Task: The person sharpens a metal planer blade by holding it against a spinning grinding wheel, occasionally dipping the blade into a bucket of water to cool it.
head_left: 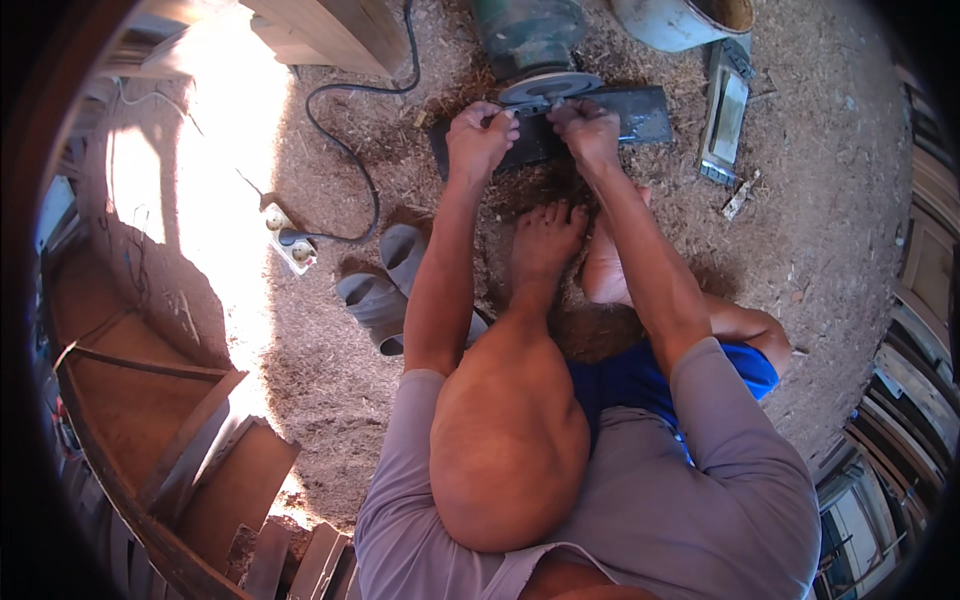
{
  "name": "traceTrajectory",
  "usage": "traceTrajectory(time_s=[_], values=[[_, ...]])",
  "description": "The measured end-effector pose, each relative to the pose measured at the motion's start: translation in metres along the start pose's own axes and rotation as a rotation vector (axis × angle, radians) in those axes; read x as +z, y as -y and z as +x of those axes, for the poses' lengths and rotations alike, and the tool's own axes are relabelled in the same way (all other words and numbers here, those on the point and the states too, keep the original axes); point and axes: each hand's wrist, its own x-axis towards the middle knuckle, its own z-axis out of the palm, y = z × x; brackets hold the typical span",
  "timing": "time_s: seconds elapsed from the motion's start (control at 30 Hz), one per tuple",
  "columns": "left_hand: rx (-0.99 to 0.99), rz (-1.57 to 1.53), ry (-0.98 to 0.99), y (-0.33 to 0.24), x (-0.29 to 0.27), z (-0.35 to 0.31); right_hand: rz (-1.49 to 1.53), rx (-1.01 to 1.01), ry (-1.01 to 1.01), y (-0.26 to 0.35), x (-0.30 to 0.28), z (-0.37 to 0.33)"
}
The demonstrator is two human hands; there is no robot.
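My left hand (pixel 481 140) and my right hand (pixel 588 134) are side by side at a grey grinding wheel (pixel 565 82). Between their closed fingers runs a small, thin, light metal piece (pixel 534 106), close against the wheel's near edge. Whether it touches the wheel cannot be made out, nor can its exact kind. Behind the wheel stands the green motor body (pixel 527 35) of the grinder. Under my hands lies a dark flat plate (pixel 643 118), partly hidden by them.
Beside the plate lies a metal-framed sharpening-stone holder (pixel 726 115), below a white bucket (pixel 672 25). A black cable (pixel 372 180) runs to a white power strip (pixel 290 238). Grey slippers (pixel 375 300) lie left of my bare foot (pixel 545 240). Wooden boards (pixel 235 470) stand lower left.
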Motion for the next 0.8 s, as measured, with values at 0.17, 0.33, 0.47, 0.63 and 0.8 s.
traceTrajectory(time_s=[0.17, 0.33, 0.47, 0.63, 0.8], values=[[0.004, -0.019, 0.000, -0.002, 0.000, -0.001, -0.027, -0.022, 0.010, -0.004, -0.001, 0.002], [-0.007, -0.046, 0.005, -0.002, -0.007, -0.002, -0.136, -0.056, -0.012, -0.006, 0.005, 0.000], [-0.022, -0.052, 0.002, -0.002, -0.012, -0.003, -0.172, -0.061, -0.034, -0.008, 0.011, -0.001], [-0.012, -0.106, -0.022, 0.000, -0.015, -0.003, -0.217, -0.062, -0.034, -0.015, 0.014, 0.002], [-0.030, -0.125, 0.000, 0.000, -0.019, -0.003, -0.220, -0.124, -0.019, -0.019, 0.016, 0.003]])
